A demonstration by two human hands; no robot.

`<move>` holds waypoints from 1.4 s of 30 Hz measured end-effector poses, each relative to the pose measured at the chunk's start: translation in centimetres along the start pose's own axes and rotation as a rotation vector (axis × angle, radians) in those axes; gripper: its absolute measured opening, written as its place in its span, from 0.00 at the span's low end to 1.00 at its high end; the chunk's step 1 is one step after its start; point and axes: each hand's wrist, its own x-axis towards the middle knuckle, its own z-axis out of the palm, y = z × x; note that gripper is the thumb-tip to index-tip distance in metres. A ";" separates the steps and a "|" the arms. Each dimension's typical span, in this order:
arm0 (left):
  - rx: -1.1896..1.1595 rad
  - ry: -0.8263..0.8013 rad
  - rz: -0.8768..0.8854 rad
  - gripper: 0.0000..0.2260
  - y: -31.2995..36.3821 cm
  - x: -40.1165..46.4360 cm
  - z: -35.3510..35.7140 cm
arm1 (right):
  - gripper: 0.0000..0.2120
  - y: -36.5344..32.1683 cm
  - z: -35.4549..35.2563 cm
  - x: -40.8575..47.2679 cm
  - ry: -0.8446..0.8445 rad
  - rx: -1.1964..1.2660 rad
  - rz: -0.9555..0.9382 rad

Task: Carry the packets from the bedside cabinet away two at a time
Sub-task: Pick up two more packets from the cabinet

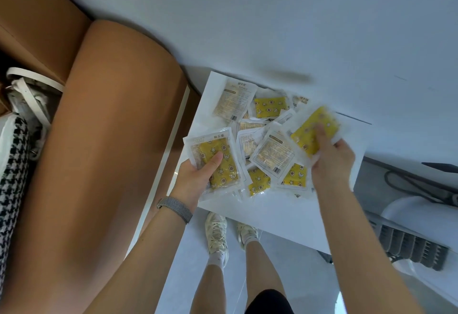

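Observation:
Several clear packets with yellow star-printed contents lie in a loose heap (pixel 262 125) on the white bedside cabinet (pixel 280 212). My left hand (pixel 195 177) grips one yellow packet (pixel 218 162) at the heap's left side, thumb on its face. Over the right side of the heap, my right hand (pixel 332 162) grips another yellow packet (pixel 314 130), which looks blurred and raised off the pile. Some packets in the heap lie label side up, showing printed text.
A tall brown padded headboard (pixel 106 152) stands to the left of the cabinet. A black-and-white houndstooth bag (pixel 12 177) and white straps lie at far left. Dark cables and a ribbed grey device (pixel 411 246) sit on the floor at right. My feet stand below the cabinet's front edge.

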 end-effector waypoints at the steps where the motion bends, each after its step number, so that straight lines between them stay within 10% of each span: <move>1: 0.006 0.001 -0.005 0.05 -0.2 -0.1 0.1 | 0.12 1.5 0.4 0.0 0.020 -0.095 0.021; 6: 0.001 0.002 -0.023 0.05 -0.8 -0.4 0.6 | 0.30 6.3 3.2 -1.1 0.046 -0.744 -0.059; 16: -0.002 -0.007 -0.035 0.05 -1.4 -0.8 -0.1 | 0.23 6.9 6.2 -1.9 0.157 -0.961 -0.098; 33: -0.002 0.033 -0.014 0.08 -0.2 -0.9 -1.4 | 0.14 3.4 3.0 -2.9 -0.236 -0.157 -0.042; 42: -0.076 0.073 0.041 0.07 5.4 -7.4 -2.5 | 0.11 -4.1 1.4 -9.0 -0.492 -0.246 -0.180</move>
